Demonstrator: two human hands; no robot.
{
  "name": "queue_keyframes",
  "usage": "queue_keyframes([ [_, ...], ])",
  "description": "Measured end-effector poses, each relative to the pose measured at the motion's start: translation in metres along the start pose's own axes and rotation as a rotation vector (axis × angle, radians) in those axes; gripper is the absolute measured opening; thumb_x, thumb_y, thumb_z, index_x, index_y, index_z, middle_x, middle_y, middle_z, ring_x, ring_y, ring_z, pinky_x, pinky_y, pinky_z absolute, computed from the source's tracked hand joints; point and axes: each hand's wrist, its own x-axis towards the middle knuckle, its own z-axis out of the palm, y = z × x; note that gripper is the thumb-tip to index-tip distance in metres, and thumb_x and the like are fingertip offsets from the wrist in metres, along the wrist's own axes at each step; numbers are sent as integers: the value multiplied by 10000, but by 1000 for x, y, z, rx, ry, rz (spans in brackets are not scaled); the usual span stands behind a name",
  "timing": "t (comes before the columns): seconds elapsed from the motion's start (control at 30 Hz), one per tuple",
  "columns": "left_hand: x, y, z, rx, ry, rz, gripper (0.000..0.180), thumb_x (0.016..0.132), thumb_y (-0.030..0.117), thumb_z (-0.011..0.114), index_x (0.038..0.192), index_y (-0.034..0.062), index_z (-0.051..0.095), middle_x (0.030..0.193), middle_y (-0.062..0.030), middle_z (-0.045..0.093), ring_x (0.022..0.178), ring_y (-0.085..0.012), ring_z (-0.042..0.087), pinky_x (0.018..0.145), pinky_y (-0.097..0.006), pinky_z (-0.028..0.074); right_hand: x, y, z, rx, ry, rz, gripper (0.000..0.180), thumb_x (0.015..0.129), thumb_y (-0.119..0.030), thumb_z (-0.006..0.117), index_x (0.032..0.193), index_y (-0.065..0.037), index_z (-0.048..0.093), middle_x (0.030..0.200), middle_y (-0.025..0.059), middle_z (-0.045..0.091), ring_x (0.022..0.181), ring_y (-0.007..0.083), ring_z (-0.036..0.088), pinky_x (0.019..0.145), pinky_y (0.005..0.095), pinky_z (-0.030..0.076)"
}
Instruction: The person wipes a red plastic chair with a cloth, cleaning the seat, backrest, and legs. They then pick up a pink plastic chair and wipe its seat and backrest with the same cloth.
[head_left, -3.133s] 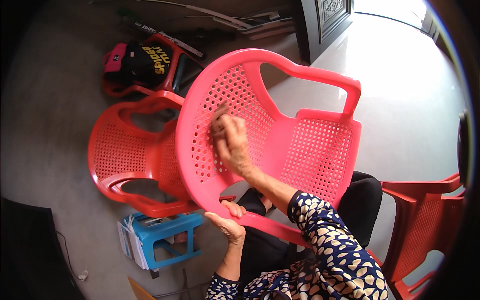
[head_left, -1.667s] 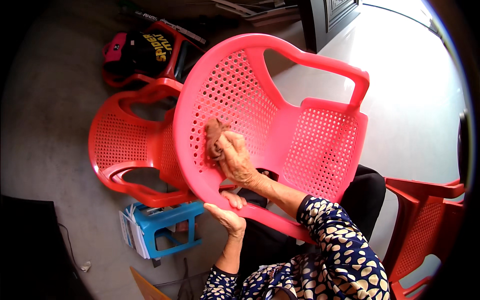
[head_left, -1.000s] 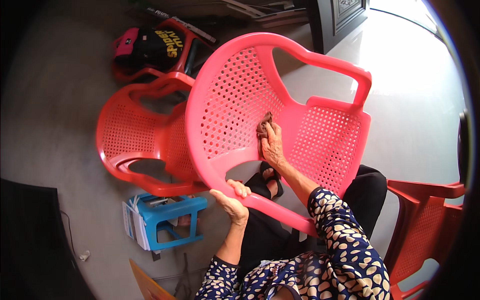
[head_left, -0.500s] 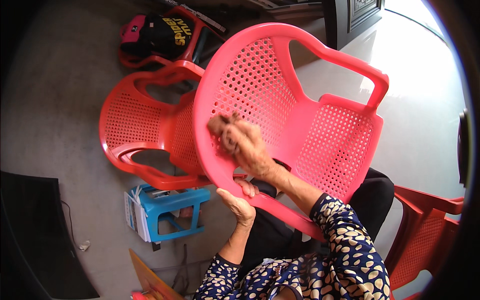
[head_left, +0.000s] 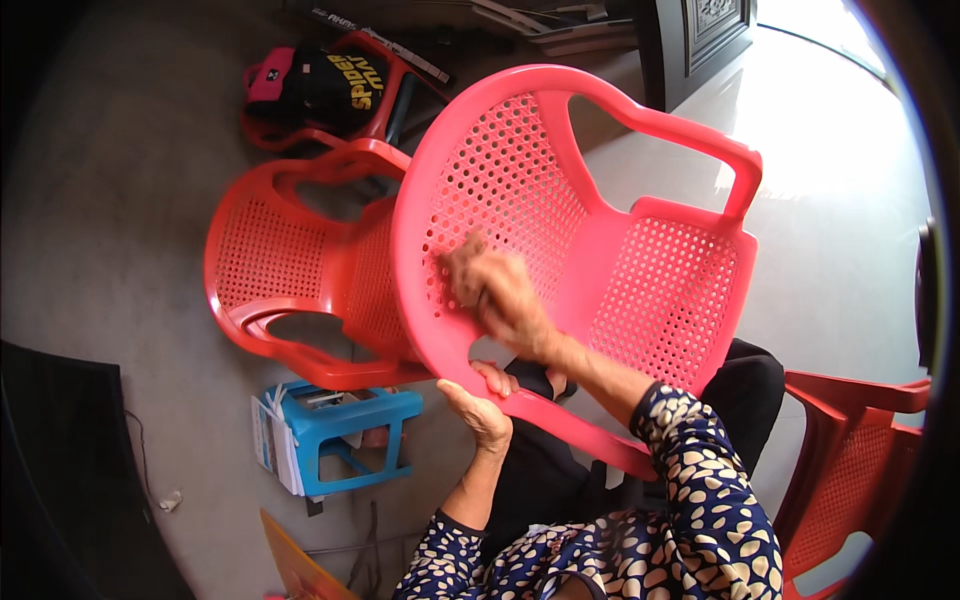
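A pink plastic armchair (head_left: 598, 262) with a perforated back and seat lies tilted across my lap. My left hand (head_left: 482, 412) is closed around its near armrest, thumb outside and fingertips curled over the inner edge. Over the lower left part of the perforated backrest is my right hand (head_left: 510, 300), fingers bunched around a brown cloth (head_left: 464, 260). Motion smears the cloth and fingertips, and the hand covers much of the cloth. The cloth is at the backrest's inner face.
Left of the pink chair stands a red plastic armchair (head_left: 335, 270). Beyond it, another red chair holds a black and pink bag (head_left: 325, 88). A blue stool (head_left: 345, 432) with papers is at the lower left. More red chairs (head_left: 850, 480) stand at the right. A dark panel (head_left: 80, 470) lies far left.
My right hand with the cloth has shifted slightly right across the backrest. The pink chair's far side sits a little lower in view. My left hand keeps its hold on the armrest.
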Motion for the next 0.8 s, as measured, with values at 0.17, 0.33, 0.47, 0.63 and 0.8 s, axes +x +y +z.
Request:
queue_keyframes([
  [0.17,1,-8,-10,-22,-56,6,715,878,770,210,865,89,430,558,-3,357,467,-125,368,489,-285,380,-8,-19,5,14,-118,-73,489,681,3,649,1154,-64,546,1091,160,501,993,345,499,819,426,410],
  [0.33,-4,-3,-4,-1,-17,-27,714,868,783,206,727,114,412,538,11,360,463,-125,383,495,-284,394,31,12,9,-88,66,-131,488,689,-14,675,1158,-74,554,1101,155,510,979,343,503,836,420,428],
  [0.47,-7,6,-2,5,-17,-27,733,848,797,237,683,100,392,544,-10,392,473,-138,410,507,-296,411,65,34,5,-197,150,-201,450,707,-36,691,1136,-81,560,1102,123,517,986,321,499,850,405,417],
  [0.63,-6,-4,-10,-30,-79,-50,732,845,800,232,673,107,398,541,-4,396,476,-135,413,516,-296,414,94,62,-17,-340,250,-184,513,656,60,588,1152,-65,552,1129,146,516,1059,336,487,901,430,402],
  [0.8,-5,-3,-12,-47,-86,-68,743,828,816,239,655,111,395,537,-1,389,486,-134,415,524,-294,416,130,96,-45,-454,531,-5,439,752,66,549,1176,-50,565,1084,156,528,1021,338,486,914,424,403],
])
